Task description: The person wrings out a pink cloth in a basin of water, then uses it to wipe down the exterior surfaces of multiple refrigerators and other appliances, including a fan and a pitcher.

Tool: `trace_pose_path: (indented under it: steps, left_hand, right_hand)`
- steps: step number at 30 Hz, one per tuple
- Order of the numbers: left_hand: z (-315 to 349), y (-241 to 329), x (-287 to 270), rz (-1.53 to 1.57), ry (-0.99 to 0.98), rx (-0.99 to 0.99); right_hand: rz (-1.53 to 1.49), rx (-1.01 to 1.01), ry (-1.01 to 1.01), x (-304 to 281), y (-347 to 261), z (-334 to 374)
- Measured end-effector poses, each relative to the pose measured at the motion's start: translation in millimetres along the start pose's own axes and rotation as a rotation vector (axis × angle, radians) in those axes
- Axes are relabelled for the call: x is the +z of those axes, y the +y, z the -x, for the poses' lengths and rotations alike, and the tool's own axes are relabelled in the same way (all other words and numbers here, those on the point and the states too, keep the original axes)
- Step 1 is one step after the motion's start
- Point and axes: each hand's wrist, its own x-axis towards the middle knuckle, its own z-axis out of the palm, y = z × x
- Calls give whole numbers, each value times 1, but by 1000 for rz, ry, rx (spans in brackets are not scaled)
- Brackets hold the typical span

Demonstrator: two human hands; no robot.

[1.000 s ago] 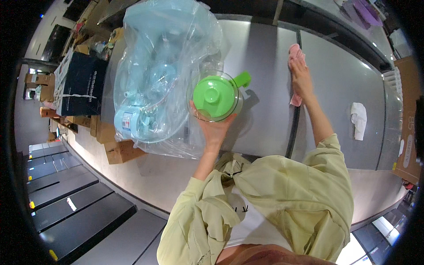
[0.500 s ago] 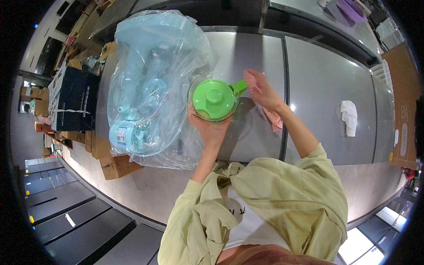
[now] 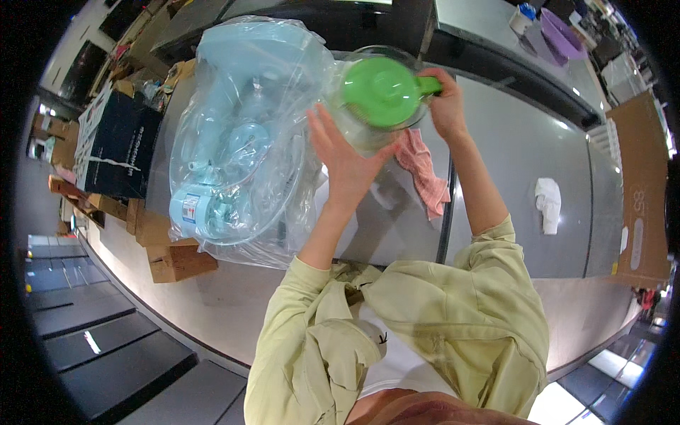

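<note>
A clear jug with a green lid (image 3: 380,93) is raised and slightly blurred over the grey table. Its green handle (image 3: 429,86) points right, and my right hand (image 3: 448,106) is wrapped around that handle. My left hand (image 3: 347,154) is spread just below and left of the jug's clear side. Whether its fingertips touch the jug I cannot tell. Beneath the jug, a crumpled pink cloth (image 3: 423,173) lies on the table, apart from both hands.
Left of my left hand lies a large light-blue plastic appliance (image 3: 244,134) in a clear bag. A white cloth (image 3: 548,204) rests at the right. Cardboard boxes (image 3: 177,258) and a black box (image 3: 124,149) stand left; a purple basin (image 3: 559,35) sits far right.
The jug has moved away from me and to the right. My right hand has let go of the pink cloth and taken the handle; my left hand has opened.
</note>
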Motion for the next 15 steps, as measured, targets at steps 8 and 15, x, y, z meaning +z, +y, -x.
trace_pose_path:
  steps: [8, 15]
  left_hand:
    - [118, -77, -3, 119, -440, -250]
    - [146, -99, -45, -58, -225, -335]
  right_hand:
    - [34, -41, 440, -61, 70, -16]
    - [149, -84, 558, -69, 105, -6]
